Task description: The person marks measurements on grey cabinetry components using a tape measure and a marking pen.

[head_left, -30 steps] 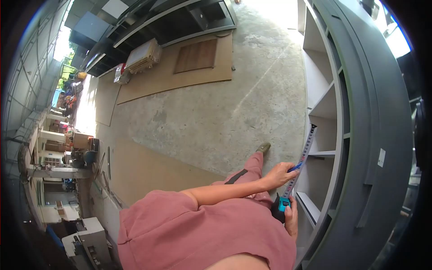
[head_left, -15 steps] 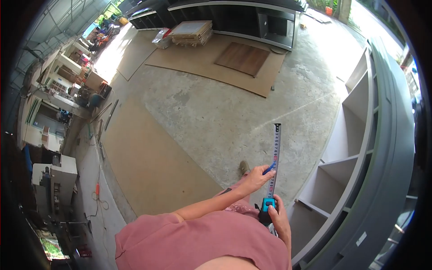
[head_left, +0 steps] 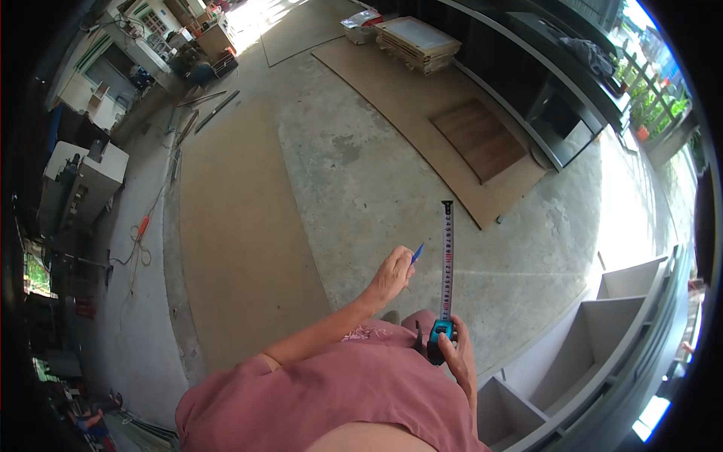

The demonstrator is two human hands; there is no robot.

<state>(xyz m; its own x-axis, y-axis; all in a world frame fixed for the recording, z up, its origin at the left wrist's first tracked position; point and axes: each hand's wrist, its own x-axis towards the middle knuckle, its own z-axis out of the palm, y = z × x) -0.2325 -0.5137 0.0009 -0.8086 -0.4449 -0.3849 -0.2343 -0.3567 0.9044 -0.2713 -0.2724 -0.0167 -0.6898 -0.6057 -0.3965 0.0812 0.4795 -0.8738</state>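
Bare concrete floor across the middle, with a long brown board lying flat at nine o'clock and a small wooden panel on another sheet at one o'clock. Stacked boards sit at twelve, beside a long dark cabinet. Grey shelving fills four o'clock; a white machine stands at ten.

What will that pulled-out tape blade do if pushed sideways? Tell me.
The tape blade juts out unsupported from its case in the right hand, so it is probably stiff lengthwise. It looks thin, so a sideways push would likely buckle it.
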